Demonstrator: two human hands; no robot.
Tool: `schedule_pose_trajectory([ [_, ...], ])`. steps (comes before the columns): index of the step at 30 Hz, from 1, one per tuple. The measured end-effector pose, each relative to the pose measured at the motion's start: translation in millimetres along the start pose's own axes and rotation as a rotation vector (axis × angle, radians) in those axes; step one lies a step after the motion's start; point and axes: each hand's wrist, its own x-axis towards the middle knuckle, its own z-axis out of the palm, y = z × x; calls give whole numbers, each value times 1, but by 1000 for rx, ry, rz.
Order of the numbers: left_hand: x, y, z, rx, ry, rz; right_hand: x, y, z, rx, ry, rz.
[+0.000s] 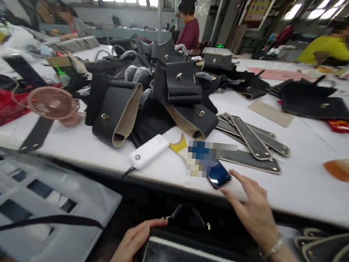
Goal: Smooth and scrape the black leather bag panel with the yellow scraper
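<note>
A black handbag point(202, 261) with a pale-edged panel is at the bottom of the view, below the table edge. Its curved black handle point(190, 210) stands up with gold-coloured fittings. My left hand point(136, 240) grips the bag's left upper side, thumb and fingers partly hidden by it. Over the table's front edge, my right hand point(255, 209) has its thumb and index finger spread beside a dark smartphone point(219, 174). The fingertips are at the phone's near corners; whether they touch it I cannot tell. Part of the phone is blurred out.
On the white table point(305, 185) are dark straps point(251, 137), a white power bank point(149, 150), a pink fan point(53, 105) and a heap of black bags point(115, 109). An orange-filled bottle point(343, 168) lies right. More dark pieces point(329, 253) are stacked lower right. Several people sit beyond.
</note>
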Motion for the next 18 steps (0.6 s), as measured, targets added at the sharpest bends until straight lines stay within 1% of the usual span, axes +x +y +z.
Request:
schedule_pose_trajectory([
  [2,0,-2,-4,-31,-52,6,-13,1,-14,115,-69,105],
  [5,-2,0,-6,13,-51,23,-45,6,-34,258,-183,350],
  [8,-2,3,-5,48,-75,11,-73,7,-48,358,-231,555],
  [10,0,2,-6,85,-83,8,-85,3,-54,440,-252,643],
  [12,2,-4,-7,135,-91,25,-88,-3,-58,499,-265,683],
  [14,6,-14,-11,163,-99,48,-83,-6,-59,515,-250,678],
  [15,8,-20,-13,147,-105,53,-79,-6,-59,508,-235,657],
  [18,15,-38,-19,96,-27,103,-55,5,-53,451,-172,562],
])
